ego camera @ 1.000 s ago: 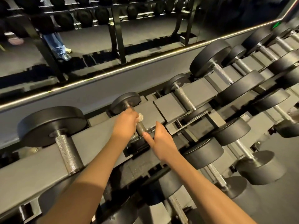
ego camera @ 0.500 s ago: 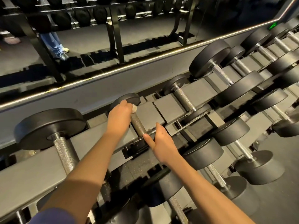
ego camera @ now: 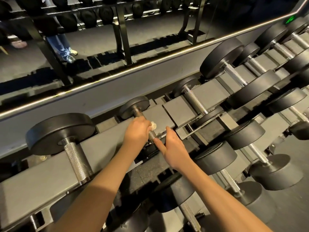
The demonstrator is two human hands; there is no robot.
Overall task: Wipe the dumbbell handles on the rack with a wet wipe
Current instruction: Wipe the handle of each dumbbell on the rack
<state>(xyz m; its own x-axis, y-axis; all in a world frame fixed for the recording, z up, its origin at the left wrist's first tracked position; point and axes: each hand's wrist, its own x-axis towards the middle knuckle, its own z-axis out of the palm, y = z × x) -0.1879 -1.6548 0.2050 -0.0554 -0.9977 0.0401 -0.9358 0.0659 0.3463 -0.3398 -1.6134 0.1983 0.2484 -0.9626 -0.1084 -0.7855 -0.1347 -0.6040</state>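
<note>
Fig. My two arms, placed by the handle [ego camera: 138,113]. Left hand [ego camera: 136,131], just left of the handle: bare. Left forearm [ego camera: 100,181], below-left of the handle: bare, slender, its nearer half in shade. Right hand [ego camera: 173,148], just right of the handle: bare. Right forearm [ego camera: 217,198], below-right of the handle: bare, evenly lit.

Grey metal rack [ego camera: 41,181] in front of me, 2 slanted tiers w/ flat saddles. Top tier L to R: big dumbbell [ego camera: 60,131], small dumbbell [ego camera: 133,107], 2nd small dumbbell [ego camera: 194,101], then a bigger dumbbell [ego camera: 222,59]. Lower-tier dumbbells [ego camera: 215,158] sit just below, black heads, knurled handles.
</note>
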